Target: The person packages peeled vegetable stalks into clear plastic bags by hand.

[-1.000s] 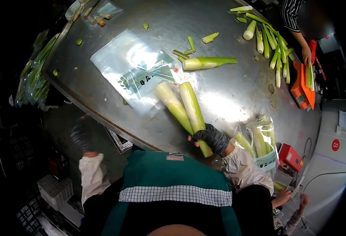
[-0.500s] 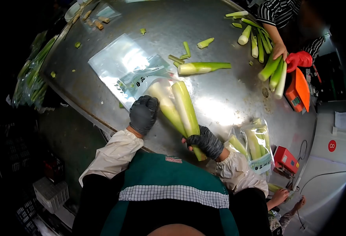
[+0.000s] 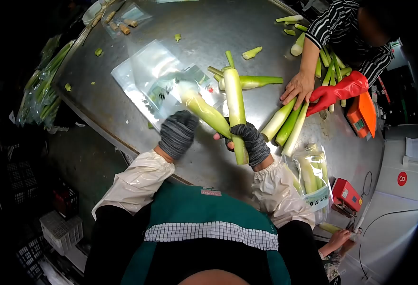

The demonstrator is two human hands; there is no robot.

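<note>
My right hand (image 3: 249, 140), in a dark grey glove, is closed round the lower ends of two pale green water bamboo stems (image 3: 236, 97). They cross in a V: one stands nearly straight, the other leans left, its white end over the plastic bags. My left hand (image 3: 177, 134), gloved alike and slightly blurred, is curled into a fist left of the leaning stem; what it pinches, if anything, is hidden. Under and beyond it lie flat clear printed bags (image 3: 142, 71). Another stem (image 3: 261, 82) and short trimmed pieces lie behind the held pair.
Across the metal table (image 3: 190, 161), a co-worker's bare hand (image 3: 300, 89) and red-gloved hand (image 3: 337, 92) touch three stems (image 3: 281, 124). Filled bags (image 3: 309, 173) lie at my right, near a red device (image 3: 346, 192). An orange scale (image 3: 362, 114) stands at the right edge.
My right hand has risen away from me with both stems, which now spread wider apart. My left hand moved slightly right. The co-worker has brought three stems down onto the table nearer me.
</note>
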